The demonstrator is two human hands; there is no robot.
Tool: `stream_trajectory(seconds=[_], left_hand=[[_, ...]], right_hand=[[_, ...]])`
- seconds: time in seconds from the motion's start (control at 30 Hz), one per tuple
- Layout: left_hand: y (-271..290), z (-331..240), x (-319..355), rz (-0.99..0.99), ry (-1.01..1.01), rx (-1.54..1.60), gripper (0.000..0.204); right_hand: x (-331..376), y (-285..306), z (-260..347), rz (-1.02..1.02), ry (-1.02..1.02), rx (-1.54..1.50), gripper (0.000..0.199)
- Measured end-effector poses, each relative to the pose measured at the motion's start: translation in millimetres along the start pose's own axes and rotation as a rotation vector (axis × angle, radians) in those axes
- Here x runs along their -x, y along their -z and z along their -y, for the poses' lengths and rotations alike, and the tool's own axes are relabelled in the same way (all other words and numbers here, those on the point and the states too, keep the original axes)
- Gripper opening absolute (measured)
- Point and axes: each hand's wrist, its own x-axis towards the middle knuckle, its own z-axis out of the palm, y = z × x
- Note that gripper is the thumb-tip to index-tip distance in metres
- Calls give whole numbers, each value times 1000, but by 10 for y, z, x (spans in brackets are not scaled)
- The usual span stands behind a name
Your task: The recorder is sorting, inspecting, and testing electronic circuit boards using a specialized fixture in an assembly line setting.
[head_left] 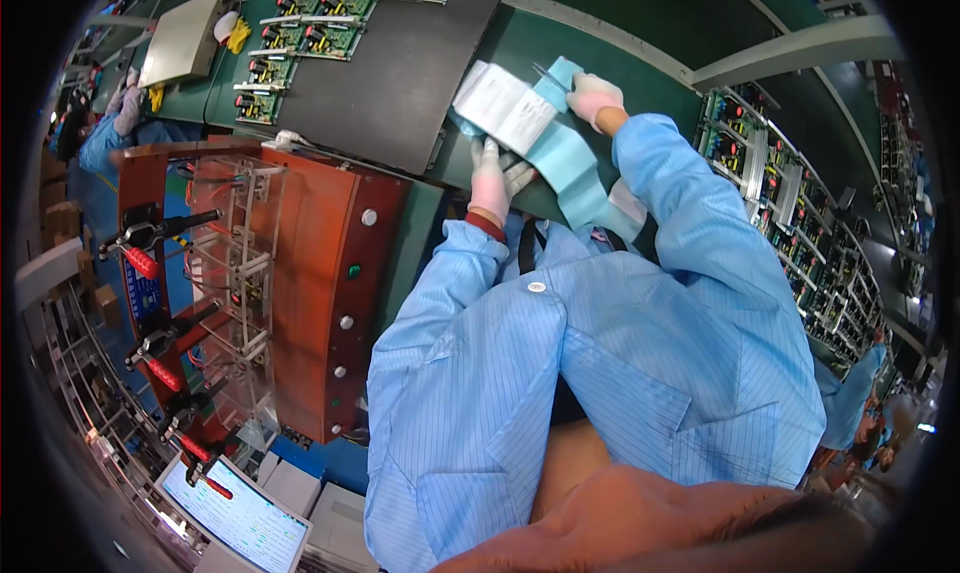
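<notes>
Step in hand: handling a light-blue strip of label backing (572,163) with white labels (505,105) on it, judged from the hand positions.
Left hand (489,178): gloved, resting on the near edge of the strip; fingers (515,177) curled together and pressing on it, though whether they pinch it cannot be told.
Right hand (593,97): gloved, at the far end of the strip; fingers folded over its upper edge, apparently clamped on it.
Strip position: lies between the two sets of fingers, trailing back toward the body past the left fingers.
Surface (545,33): green, under the strip; a black mat (390,73) lies just left of the left fingers.
Technique: keep the strip taut between both hands; peel slowly to avoid creasing a label.
Risk: glove fabric may catch adhesive.
Nearby: circuit boards (300,38) well beyond the left fingers; red-brown test fixture (300,273) to the left.
</notes>
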Motion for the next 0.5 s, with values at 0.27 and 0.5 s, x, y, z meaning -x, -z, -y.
stream_trajectory(seconds=[0.27, 0.5], left_hand=[[357, 460, 39, -388, -317, -584, 38], [291, 598, 27, 171, -1014, -1742, 45]], right_hand=[[322, 221, -238, -16, -188, -554, 35], [1021, 77, -228, -111, -334, -1390, 23]])
